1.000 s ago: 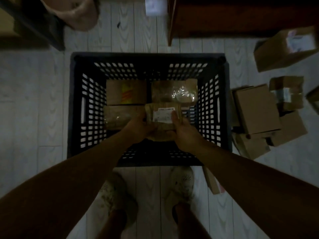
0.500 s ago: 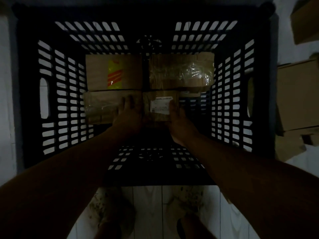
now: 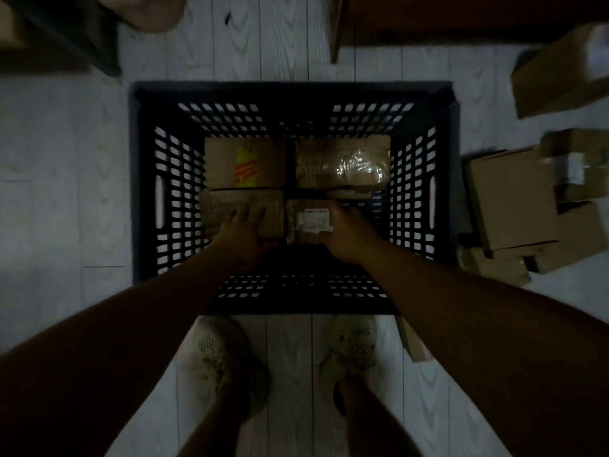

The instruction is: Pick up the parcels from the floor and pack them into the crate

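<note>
Lattice-walled black plastic crate [image 3: 290, 90]; left hand [image 3: 242, 225] flat on rectangular cardboard parcel [image 3: 217, 206].

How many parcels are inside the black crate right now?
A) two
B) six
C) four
C, four: in the crate lie the taped parcel, the shiny-wrapped parcel, the plain parcel under the left hand and the labelled parcel.
</note>
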{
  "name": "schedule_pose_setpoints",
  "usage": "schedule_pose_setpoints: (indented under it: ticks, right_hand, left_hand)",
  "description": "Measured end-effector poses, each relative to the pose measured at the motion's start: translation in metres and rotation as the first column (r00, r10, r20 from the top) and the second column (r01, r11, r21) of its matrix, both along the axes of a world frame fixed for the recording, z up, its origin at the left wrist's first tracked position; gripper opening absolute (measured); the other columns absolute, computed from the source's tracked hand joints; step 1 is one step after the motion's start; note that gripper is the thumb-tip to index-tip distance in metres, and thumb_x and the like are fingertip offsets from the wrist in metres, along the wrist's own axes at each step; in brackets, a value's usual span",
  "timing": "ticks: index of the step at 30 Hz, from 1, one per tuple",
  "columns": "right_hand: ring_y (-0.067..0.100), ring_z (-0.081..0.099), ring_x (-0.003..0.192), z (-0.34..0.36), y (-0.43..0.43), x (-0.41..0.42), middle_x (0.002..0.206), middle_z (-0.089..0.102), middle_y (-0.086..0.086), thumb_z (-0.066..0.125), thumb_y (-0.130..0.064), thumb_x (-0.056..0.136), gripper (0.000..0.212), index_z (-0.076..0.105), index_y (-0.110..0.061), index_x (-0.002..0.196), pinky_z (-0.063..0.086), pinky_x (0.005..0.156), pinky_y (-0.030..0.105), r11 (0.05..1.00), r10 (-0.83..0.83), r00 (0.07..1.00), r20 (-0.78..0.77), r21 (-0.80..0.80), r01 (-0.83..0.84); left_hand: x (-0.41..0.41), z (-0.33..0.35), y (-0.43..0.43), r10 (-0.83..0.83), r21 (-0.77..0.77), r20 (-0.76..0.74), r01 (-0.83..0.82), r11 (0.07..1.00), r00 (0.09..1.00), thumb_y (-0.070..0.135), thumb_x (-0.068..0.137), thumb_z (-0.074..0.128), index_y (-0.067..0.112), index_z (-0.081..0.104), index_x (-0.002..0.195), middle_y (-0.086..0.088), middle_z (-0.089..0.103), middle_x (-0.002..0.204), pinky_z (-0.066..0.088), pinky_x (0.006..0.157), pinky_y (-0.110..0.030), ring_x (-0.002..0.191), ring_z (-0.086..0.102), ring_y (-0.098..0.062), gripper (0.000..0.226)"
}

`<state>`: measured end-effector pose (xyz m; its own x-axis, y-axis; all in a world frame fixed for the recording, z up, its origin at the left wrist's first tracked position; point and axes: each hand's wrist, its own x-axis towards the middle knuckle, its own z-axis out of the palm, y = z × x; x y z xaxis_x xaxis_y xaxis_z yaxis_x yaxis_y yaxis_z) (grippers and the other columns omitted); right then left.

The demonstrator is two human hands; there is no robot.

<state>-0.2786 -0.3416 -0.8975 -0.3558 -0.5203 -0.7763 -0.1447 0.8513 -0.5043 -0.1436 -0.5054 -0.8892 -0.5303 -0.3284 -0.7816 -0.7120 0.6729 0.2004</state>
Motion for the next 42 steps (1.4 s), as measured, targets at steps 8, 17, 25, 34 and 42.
schedule_pose_setpoints:
  ticks: [8,17,25,34,42]
  right_hand:
    - [0.030,0.040,0.128,0.230,0.029,0.007,0.146,0.034,0.011,0.053,-0.049,0.089,0.066,0.032,-0.019,0.144,0.037,0.105,0.039,0.998,0.037,0.986,-0.162,-0.036,-0.043]
    - [0.030,0.047,0.119,0.428,0.095,0.066,0.137,0.045,0.013,0.051,-0.043,0.089,0.052,0.045,-0.018,0.135,0.042,0.099,0.038,0.996,-0.011,0.935,-0.355,-0.086,-0.021]
    - [0.032,0.045,0.120,0.530,0.168,0.126,0.138,0.041,0.012,0.054,-0.045,0.088,0.060,0.037,-0.018,0.140,0.035,0.084,0.031,0.995,-0.080,0.809,-0.583,-0.095,0.030]
    - [0.031,0.015,0.142,0.607,0.242,0.143,0.157,0.012,0.010,0.046,-0.047,0.093,0.071,0.014,-0.018,0.150,0.023,0.114,0.040,0.993,0.114,0.682,-0.722,0.074,-0.088]
    - [0.029,0.024,0.138,0.586,0.340,0.119,0.154,0.020,0.009,0.049,-0.044,0.091,0.070,0.016,-0.021,0.149,0.028,0.111,0.042,0.988,0.155,0.671,-0.725,0.095,-0.124]
  left_hand:
    - [0.040,0.241,0.022,0.050,0.026,-0.242,-0.045,0.999,0.969,0.039,0.084,0.063,0.015,0.020,0.148,-0.017,0.021,0.152,0.021,0.113,-0.046,0.139,0.018,-0.037,0.081]
    - [0.088,0.439,0.072,-0.074,-0.107,-0.486,0.025,0.994,0.871,0.034,0.083,0.066,0.021,0.033,0.142,-0.013,0.036,0.140,0.029,0.104,-0.043,0.125,0.035,-0.032,0.069]
    - [0.123,0.534,0.128,0.044,-0.032,-0.537,-0.072,0.997,0.843,0.043,0.085,0.060,0.026,0.013,0.148,-0.007,0.009,0.157,0.014,0.116,-0.047,0.143,0.008,-0.029,0.081]
    - [0.140,0.594,0.190,0.084,-0.005,-0.650,-0.115,0.993,0.755,0.047,0.086,0.058,0.029,0.013,0.148,-0.006,0.005,0.158,0.010,0.115,-0.041,0.144,0.005,-0.025,0.079]
    - [0.113,0.559,0.293,0.170,0.040,-0.608,-0.183,0.982,0.775,0.046,0.084,0.060,0.030,0.017,0.147,-0.005,0.011,0.157,0.018,0.113,-0.043,0.142,0.013,-0.027,0.078]
